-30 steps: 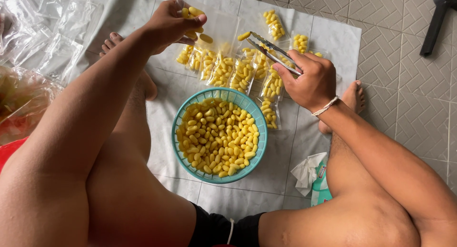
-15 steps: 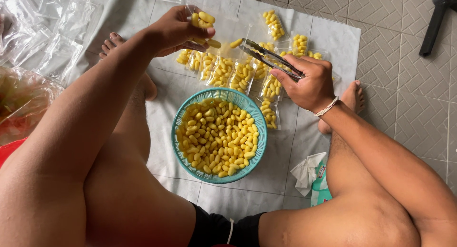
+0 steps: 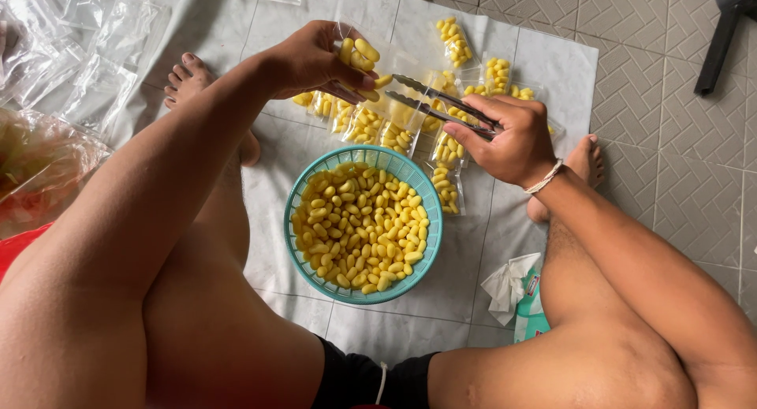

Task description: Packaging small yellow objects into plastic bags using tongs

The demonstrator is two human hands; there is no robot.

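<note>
My left hand (image 3: 319, 61) holds up a small clear bag (image 3: 364, 56) partly filled with yellow cocoon-shaped pieces, above the far side of a teal basket (image 3: 430, 234). The basket, between my knees, is full of the same yellow pieces (image 3: 361, 224). My right hand (image 3: 509, 139) grips metal tongs (image 3: 432, 103) whose tips point left at the bag's mouth, with one yellow piece (image 3: 383, 81) at the tips. Several filled bags (image 3: 449, 153) lie in rows on the white sheet (image 3: 489, 243) beyond the basket.
A pile of empty clear bags (image 3: 87, 58) lies at the far left, with a crumpled plastic bag (image 3: 39, 169) nearer. A tissue packet (image 3: 522, 295) sits by my right thigh. My bare feet rest on the sheet. A dark chair leg (image 3: 721, 39) stands on the tiled floor.
My left hand has lifted the bag and brought it right toward the tongs. The tongs have swung left and their tips, with a yellow piece, now reach the bag.
</note>
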